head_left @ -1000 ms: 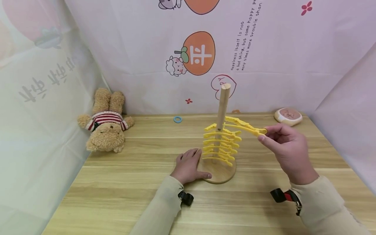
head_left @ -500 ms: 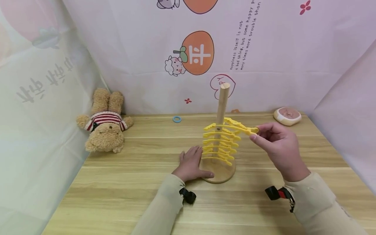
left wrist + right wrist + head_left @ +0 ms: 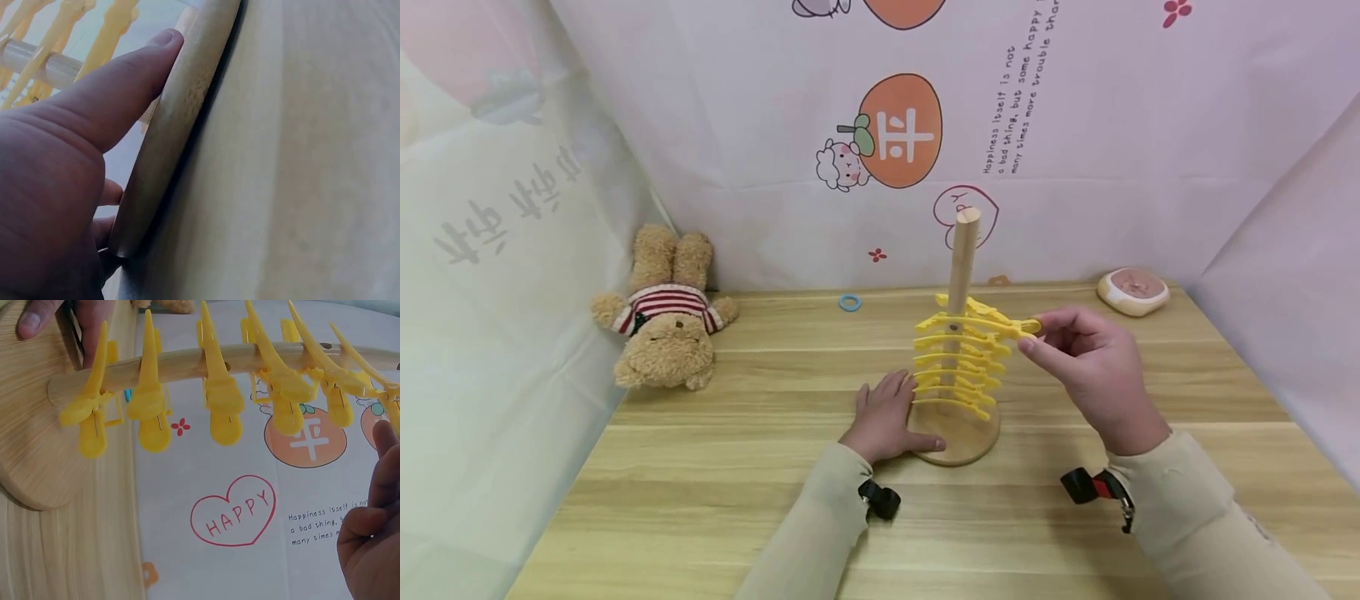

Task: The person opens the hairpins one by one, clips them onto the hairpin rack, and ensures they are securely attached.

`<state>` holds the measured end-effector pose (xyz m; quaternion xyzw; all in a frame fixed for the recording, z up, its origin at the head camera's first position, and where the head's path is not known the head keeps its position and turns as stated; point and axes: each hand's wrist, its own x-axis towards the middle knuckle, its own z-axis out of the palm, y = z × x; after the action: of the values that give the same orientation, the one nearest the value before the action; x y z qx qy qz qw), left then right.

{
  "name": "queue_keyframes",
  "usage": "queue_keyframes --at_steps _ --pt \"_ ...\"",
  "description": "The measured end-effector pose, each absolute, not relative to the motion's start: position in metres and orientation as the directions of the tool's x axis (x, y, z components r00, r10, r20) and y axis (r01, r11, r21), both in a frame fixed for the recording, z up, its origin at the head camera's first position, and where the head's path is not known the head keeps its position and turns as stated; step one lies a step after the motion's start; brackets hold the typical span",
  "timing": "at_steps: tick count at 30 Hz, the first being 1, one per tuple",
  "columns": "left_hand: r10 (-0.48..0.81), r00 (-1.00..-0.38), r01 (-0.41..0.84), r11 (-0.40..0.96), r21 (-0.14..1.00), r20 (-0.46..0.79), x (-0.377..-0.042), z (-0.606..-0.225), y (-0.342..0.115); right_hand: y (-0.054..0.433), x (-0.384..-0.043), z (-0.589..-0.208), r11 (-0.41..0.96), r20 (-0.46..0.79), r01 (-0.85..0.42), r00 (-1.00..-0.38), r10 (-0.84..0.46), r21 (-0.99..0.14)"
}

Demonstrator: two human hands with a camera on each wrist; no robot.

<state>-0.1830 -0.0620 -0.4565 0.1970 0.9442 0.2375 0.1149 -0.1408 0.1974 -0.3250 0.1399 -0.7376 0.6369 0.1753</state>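
A wooden stand (image 3: 962,258) has an upright post on a round base (image 3: 966,443). Yellow alligator hair clips (image 3: 953,359) sit one above another along the post, their handles pointing right. My left hand (image 3: 882,423) holds the base at its near left edge, thumb over the rim (image 3: 170,119) and fingers at the side. With thumb and fingertips my right hand (image 3: 1093,379) pinches the handle end of the topmost hair clip (image 3: 981,322), whose jaws lie either side of the post. That clip is partly cut off in the right wrist view, above the other clips (image 3: 223,394).
A teddy bear (image 3: 672,308) in a striped shirt lies at the back left of the wooden table (image 3: 700,483). A blue ring (image 3: 849,302) lies near the back edge. At the back right is a round white-and-pink object (image 3: 1133,292). Printed cloth hangs behind and at the sides.
My right hand has moved left with the topmost hair clip, bringing its jaws from right of the post to around it. My left hand stays at the base.
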Motion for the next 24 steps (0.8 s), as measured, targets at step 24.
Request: queue_keyframes --at_steps 24 --pt "0.423 -0.896 0.327 0.834 0.445 -0.133 -0.182 -0.454 -0.059 0.184 -0.155 -0.323 0.376 0.423 -0.403 -0.906 -0.034 -0.834"
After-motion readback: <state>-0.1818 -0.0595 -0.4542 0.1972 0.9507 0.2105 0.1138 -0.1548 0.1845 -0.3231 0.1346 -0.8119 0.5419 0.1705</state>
